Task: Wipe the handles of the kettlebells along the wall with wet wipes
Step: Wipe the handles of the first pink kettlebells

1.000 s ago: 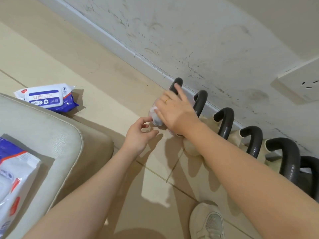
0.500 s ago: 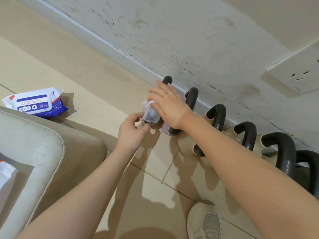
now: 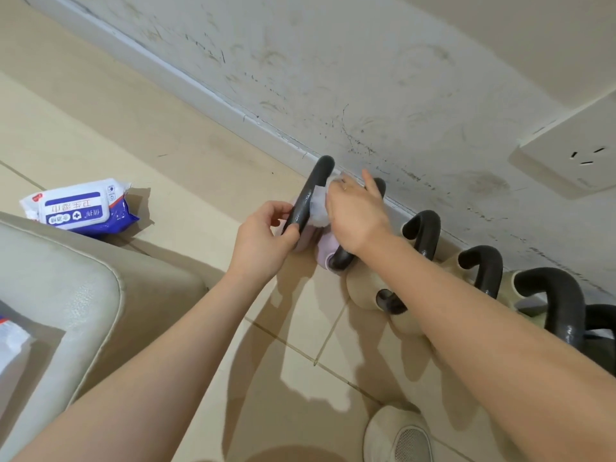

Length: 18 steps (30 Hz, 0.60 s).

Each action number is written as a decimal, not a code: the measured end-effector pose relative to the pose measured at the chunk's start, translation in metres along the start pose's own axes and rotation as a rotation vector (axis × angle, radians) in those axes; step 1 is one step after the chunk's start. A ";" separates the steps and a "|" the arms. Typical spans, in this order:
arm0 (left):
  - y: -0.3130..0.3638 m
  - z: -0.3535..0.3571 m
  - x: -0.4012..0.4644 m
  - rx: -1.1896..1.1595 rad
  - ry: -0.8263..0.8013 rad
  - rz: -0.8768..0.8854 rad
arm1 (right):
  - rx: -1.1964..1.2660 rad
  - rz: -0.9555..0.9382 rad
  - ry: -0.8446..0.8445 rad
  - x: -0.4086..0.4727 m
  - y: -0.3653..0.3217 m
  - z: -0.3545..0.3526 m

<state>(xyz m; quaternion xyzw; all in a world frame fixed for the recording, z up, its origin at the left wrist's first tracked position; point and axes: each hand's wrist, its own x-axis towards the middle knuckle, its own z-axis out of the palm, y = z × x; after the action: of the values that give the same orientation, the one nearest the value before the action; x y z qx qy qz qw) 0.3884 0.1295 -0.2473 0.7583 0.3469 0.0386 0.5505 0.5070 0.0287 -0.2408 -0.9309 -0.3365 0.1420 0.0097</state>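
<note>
A row of kettlebells with black handles stands along the scuffed wall. The leftmost one has a lilac body [image 3: 325, 248] and a black handle [image 3: 308, 195]. My left hand [image 3: 263, 238] grips the lower part of that handle. My right hand [image 3: 356, 215] presses a white wet wipe [image 3: 318, 206] against the handle's inner side, near its top. To the right stand a beige kettlebell [image 3: 363, 291] and further black handles [image 3: 423, 228], [image 3: 483, 265], [image 3: 553, 295].
A blue and white wet wipe pack [image 3: 80, 208] lies on the tiled floor at the left. A beige padded seat [image 3: 66, 295] fills the lower left, with another pack [image 3: 10, 338] on it. A white shoe [image 3: 396, 435] is at the bottom. A wall socket [image 3: 573, 161] is at the right.
My left hand has closed around the leftmost handle. My right hand has moved the wipe up along that handle towards the wall.
</note>
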 end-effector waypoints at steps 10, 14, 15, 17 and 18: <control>0.016 0.007 0.005 0.072 0.022 0.014 | 0.457 -0.055 -0.001 0.041 -0.013 -0.002; 0.016 0.004 0.006 0.111 0.009 -0.002 | 0.913 0.378 -0.137 0.063 -0.018 -0.008; 0.017 0.004 0.006 0.109 0.009 -0.011 | 1.087 0.500 -0.144 0.065 -0.019 -0.007; 0.017 0.004 0.006 0.109 0.013 -0.021 | 1.427 0.732 -0.077 0.065 -0.025 -0.005; 0.017 0.005 0.006 0.112 0.015 -0.022 | 1.491 0.805 -0.030 0.067 -0.026 -0.003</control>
<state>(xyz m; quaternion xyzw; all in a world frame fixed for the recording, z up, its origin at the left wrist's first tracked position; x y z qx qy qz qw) 0.4032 0.1261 -0.2360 0.7837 0.3610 0.0187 0.5051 0.5400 0.0912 -0.2525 -0.7276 0.2020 0.3319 0.5654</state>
